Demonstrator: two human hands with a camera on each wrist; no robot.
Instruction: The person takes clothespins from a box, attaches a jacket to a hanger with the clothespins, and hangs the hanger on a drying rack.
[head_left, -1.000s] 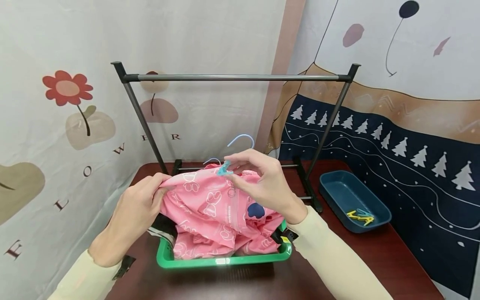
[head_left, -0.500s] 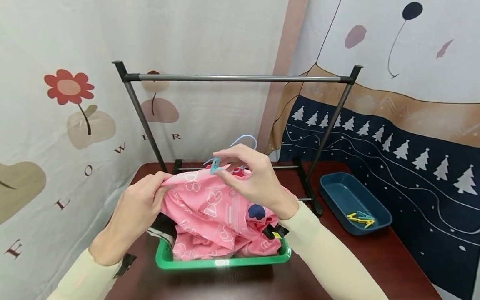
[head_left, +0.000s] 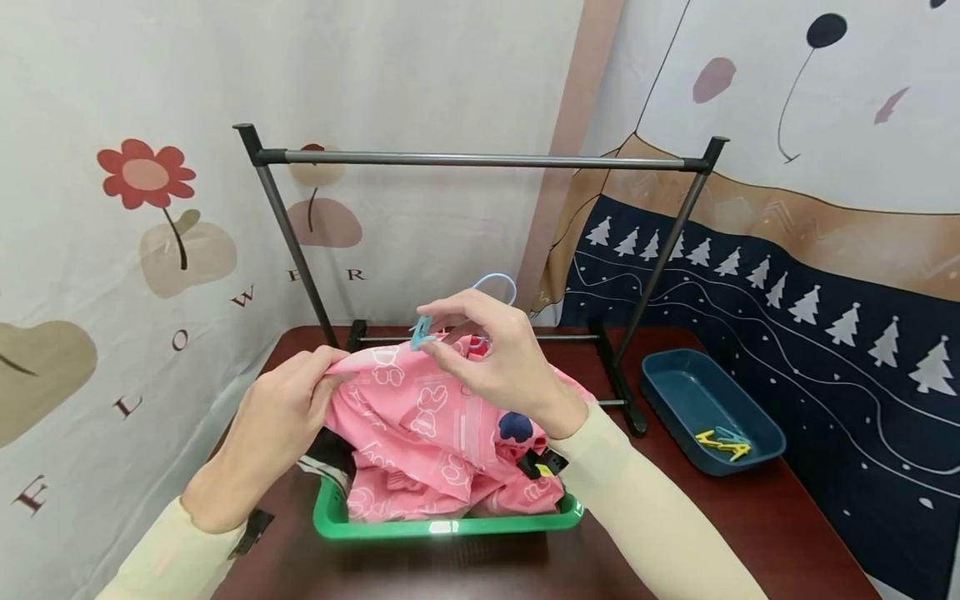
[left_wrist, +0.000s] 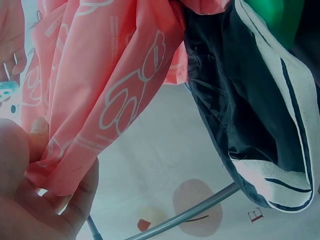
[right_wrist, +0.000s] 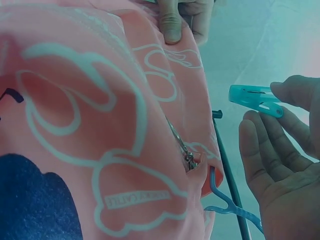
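Note:
A pink jacket [head_left: 408,417] with white printed outlines and a zipper is bunched over a green basket [head_left: 450,527]. My left hand [head_left: 288,408] pinches the jacket's upper left edge; in the left wrist view, thumb and fingers close on the folded pink cloth [left_wrist: 70,170]. Between thumb and fingertips my right hand [head_left: 506,350] holds a blue clothespin [head_left: 422,331], just above the jacket's top edge. The right wrist view shows this clothespin [right_wrist: 252,97] apart from the cloth. A light blue hanger [right_wrist: 227,207] comes out at the jacket's neck, its hook [head_left: 498,277] rising behind my right hand.
A clothes rack with a metal bar [head_left: 480,160] stands behind the basket on the dark red table [head_left: 570,567]. To the right, a dark blue tray [head_left: 678,387] holds yellow and blue clothespins [head_left: 723,448]. A black garment with white trim [left_wrist: 215,75] hangs out on the left.
My right hand has moved left along the jacket's top edge with the clothespin, which has turned more upright. My left hand keeps its pinch on the cloth.

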